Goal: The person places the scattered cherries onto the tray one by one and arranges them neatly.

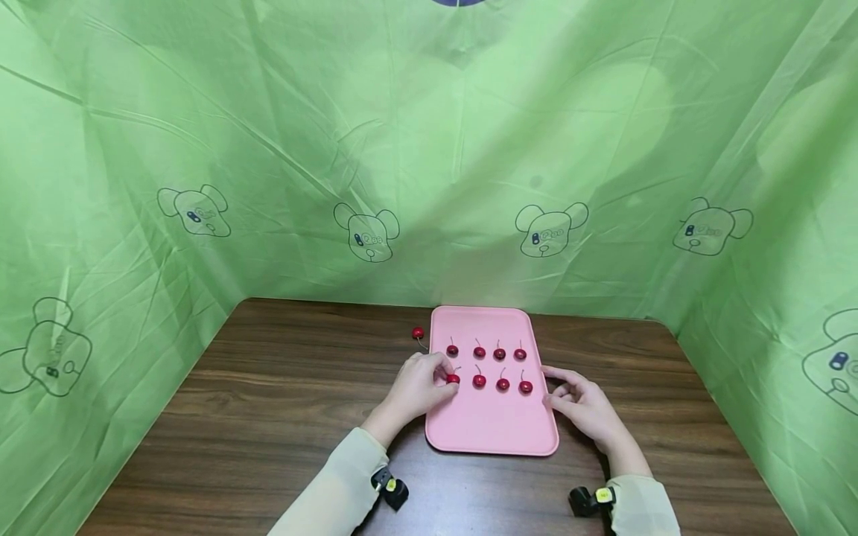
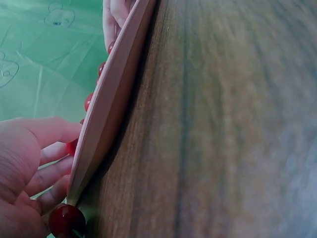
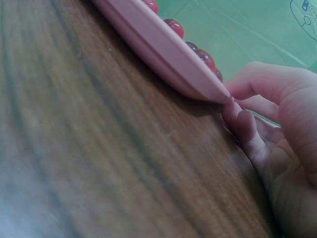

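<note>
A pink tray [image 1: 492,432] lies on the table, bearing several red cherries with stems in two rows. My left hand [image 1: 418,383] reaches over the tray's left rim, thumb and fingers around the leftmost cherry [image 1: 453,379] of the nearer row. That cherry [image 2: 72,147] shows between thumb and fingers in the left wrist view. At the right side, my right hand [image 1: 585,406] holds the rim, which meets the thumb and fingertips in the right wrist view [image 3: 270,116]. Beyond the left hand, a loose cherry [image 1: 418,333] lies on the table beside the tray.
The dark wooden table [image 1: 288,387] extends on both sides of the tray. Behind it and at both sides hangs a green curtain [image 1: 456,149] with bear outlines. A black camera [image 1: 391,489] is strapped at the left wrist, another camera [image 1: 585,501] at the right.
</note>
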### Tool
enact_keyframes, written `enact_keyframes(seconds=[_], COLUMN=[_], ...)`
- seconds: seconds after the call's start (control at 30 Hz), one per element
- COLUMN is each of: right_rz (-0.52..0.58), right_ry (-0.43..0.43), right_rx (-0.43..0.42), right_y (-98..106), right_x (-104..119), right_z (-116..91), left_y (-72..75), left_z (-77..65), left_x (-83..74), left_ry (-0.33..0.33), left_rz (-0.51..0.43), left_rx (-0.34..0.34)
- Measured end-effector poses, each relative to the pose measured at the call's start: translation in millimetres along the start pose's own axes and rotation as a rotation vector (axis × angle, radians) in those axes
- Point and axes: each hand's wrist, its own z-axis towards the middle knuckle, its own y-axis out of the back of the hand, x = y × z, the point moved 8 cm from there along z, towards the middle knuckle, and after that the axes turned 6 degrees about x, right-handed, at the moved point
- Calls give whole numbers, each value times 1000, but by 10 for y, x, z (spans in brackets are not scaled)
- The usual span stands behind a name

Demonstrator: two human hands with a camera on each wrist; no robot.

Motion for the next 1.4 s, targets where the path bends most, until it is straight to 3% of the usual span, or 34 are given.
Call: enact_keyframes(seconds=[0.3,0.53,0.8,1.07,1.4], right_rz=[4,-8,-10,-5,-4], right_ry=[-4,1,3,1,6], right_rx=[3,-4,-6,-5,-4], right_y=[-2,-1,-1,1,2], right_x=[-7,-18,-19,-18,-11], right_z=[-3,1,-1,0,10], left_y=[5,-31,-76,-36,-18], left_z=[1,4,-7,-4,11], left_x=[0,-62,-87,-69,-66], left_ry=[31,-33,-54,-12,-6], left_rz=[4,20,67,121,122], left_rx=[1,42,69,36,52])
